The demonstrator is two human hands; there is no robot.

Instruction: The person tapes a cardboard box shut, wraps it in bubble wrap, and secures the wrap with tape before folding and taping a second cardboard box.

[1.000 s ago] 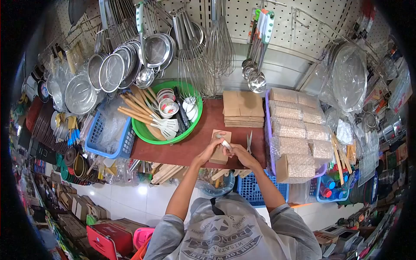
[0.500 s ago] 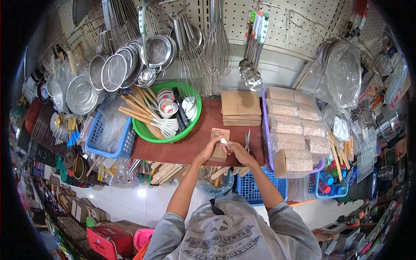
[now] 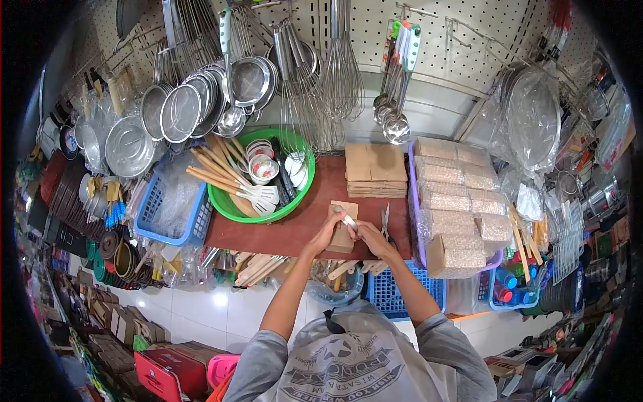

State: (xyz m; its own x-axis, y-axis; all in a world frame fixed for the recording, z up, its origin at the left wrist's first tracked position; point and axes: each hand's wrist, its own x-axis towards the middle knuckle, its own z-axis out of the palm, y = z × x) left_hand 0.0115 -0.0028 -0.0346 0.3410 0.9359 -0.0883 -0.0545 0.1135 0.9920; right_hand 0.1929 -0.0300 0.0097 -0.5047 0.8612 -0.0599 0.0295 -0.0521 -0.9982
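Both hands are meeting over the table (image 3: 268, 231): the left hand (image 3: 333, 228) and right hand (image 3: 367, 234) are sharing a narrow grip on a small white piece (image 3: 349, 221), with a cardboard card (image 3: 341, 234) lying just beneath and scissors (image 3: 386, 221) just right of it.

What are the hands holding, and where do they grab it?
Both hands, left hand and right hand, pinch a small white piece at its ends, over a brown cardboard card. What it is cannot be told.

Left hand (image 3: 333, 228) and right hand (image 3: 370, 236) drawn slightly closer over cardboard piece (image 3: 342, 236).
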